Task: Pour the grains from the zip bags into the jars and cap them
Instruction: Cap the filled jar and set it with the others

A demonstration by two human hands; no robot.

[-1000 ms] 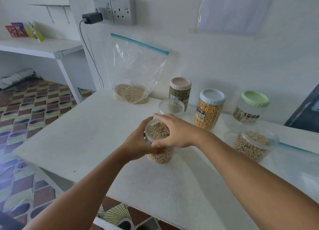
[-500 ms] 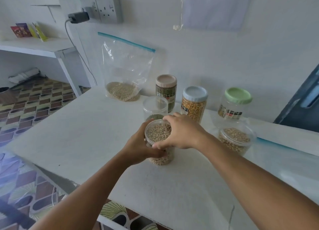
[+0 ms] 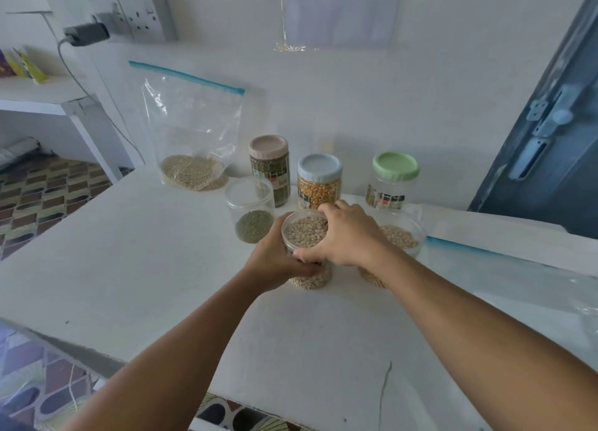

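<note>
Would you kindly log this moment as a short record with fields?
left hand: grips bean jar side
right hand: holds the jar's clear lid at the rim
open jar: green grains, uncapped
capped jars: pink lid, blue lid, green lid
zip bag: leaning on wall, grains inside

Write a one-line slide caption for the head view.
Both hands grip a clear plastic bean-filled jar on the white table.
</note>
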